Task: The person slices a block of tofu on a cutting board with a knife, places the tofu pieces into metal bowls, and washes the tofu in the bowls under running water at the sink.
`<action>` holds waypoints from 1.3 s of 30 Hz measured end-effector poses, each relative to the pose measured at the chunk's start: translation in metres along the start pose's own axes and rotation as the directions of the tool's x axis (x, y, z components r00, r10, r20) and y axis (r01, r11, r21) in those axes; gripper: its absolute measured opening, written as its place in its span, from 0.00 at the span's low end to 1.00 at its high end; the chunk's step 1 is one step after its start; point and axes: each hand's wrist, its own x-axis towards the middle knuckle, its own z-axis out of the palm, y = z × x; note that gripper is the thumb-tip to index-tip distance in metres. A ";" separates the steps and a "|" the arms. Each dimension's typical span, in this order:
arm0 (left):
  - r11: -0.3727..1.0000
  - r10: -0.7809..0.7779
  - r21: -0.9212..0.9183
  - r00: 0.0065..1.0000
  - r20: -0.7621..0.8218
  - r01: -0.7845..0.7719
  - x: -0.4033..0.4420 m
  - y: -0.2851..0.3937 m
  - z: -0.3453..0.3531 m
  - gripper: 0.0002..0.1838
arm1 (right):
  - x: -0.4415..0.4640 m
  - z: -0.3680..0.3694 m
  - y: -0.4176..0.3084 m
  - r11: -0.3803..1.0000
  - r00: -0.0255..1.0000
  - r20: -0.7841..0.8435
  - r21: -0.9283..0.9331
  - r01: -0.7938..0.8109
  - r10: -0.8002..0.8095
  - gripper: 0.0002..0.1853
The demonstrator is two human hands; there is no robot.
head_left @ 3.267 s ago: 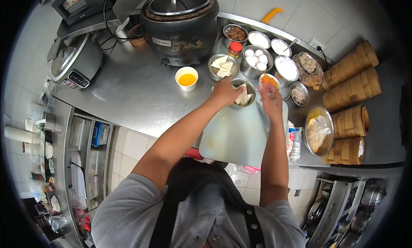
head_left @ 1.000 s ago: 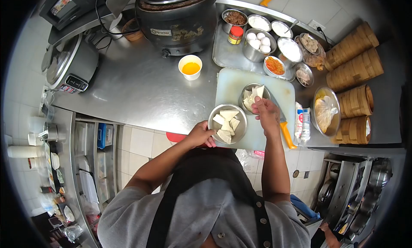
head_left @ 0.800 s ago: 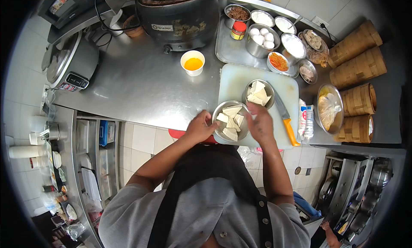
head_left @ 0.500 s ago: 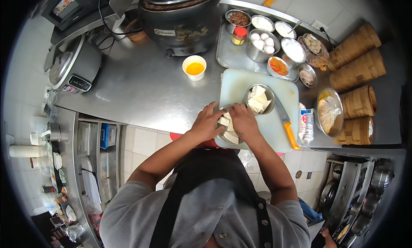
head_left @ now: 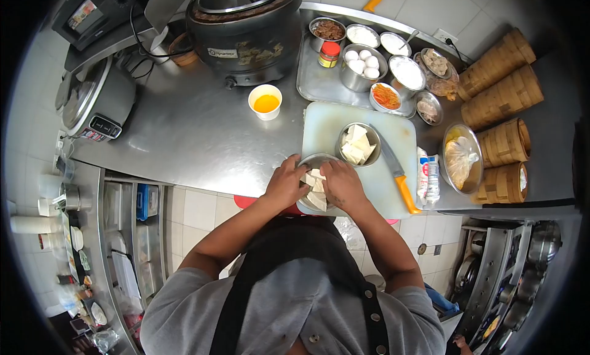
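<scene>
A metal bowl [head_left: 305, 201] with white tofu chunks [head_left: 316, 199] stands at the counter's front edge, partly over the cutting board [head_left: 319, 124]. My left hand [head_left: 286, 182] reaches in from the left, its fingers curled over the rim and against the tofu. From the right, my right hand [head_left: 342, 183] is closed on tofu at the bowl's far side; its fingertips are partly hidden. Just behind it, a second metal bowl [head_left: 375, 152] holds larger tofu pieces. A knife [head_left: 393, 166] with an orange handle lies on the board to the right.
A paper cup [head_left: 265, 103] of orange-yellow liquid stands left of the board. Behind, a metal tray [head_left: 319, 85] carries eggs, a red-lidded jar [head_left: 329, 54] and several bowls. Bamboo steamers [head_left: 501, 97] line the right side. A black soup kettle [head_left: 246, 48] and a cooker [head_left: 98, 103] stand left.
The view has shifted slightly, so the counter things appear further left. Both hands stay at the near bowl, with small finger movements among the tofu.
</scene>
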 end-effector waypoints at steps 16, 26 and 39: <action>0.990 0.089 0.102 0.995 0.054 -0.095 0.012 0.002 -0.005 0.18 | -0.037 -0.042 0.024 0.979 0.949 -0.255 0.130 -0.158 0.187 0.10; 0.976 0.059 -0.219 0.985 0.162 -0.022 0.040 -0.001 -0.011 0.21 | -0.074 -0.020 0.011 0.883 0.923 -0.083 0.332 -0.330 0.376 0.10; 0.982 0.174 0.044 0.973 0.148 -0.183 0.042 0.001 0.006 0.20 | -0.033 0.011 0.012 0.959 0.961 -0.014 0.071 -0.273 0.275 0.20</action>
